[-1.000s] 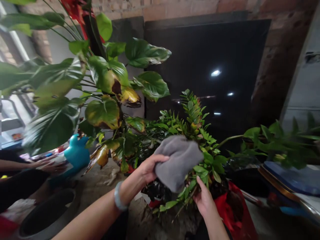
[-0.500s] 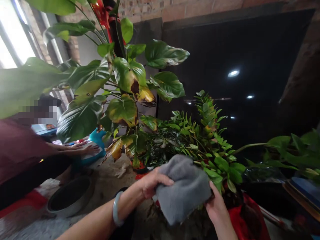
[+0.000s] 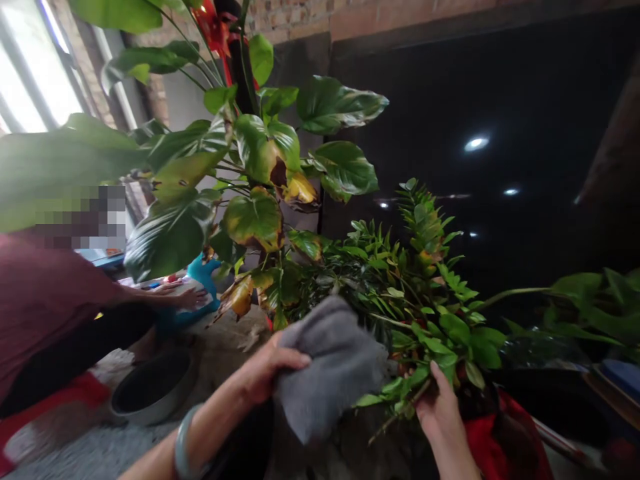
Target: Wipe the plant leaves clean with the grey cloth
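My left hand (image 3: 280, 363), with a pale bangle on the wrist, pinches a folded grey cloth (image 3: 330, 367). The cloth hangs in front of a low leafy plant (image 3: 380, 267), slightly blurred. To its right, my right hand (image 3: 440, 407) is closed around a leafy stem (image 3: 423, 390) of that plant, thumb on the near side. Leaves hide its other fingers. Between the two hands, green leaves from this stem stick out below the cloth's right side.
A tall plant (image 3: 255, 213) with large, partly browned leaves stands behind. At left, another person (image 3: 55, 300) rests hands on a blue-and-white object (image 3: 200, 293). A grey basin (image 3: 150, 390) sits on the floor. Red wrapping (image 3: 510, 433) is at lower right; a dark glossy panel (image 3: 450, 100) stands behind.
My left hand has drawn the cloth left, away from my right hand, uncovering leaves beside my right hand. The view has shifted slightly left.
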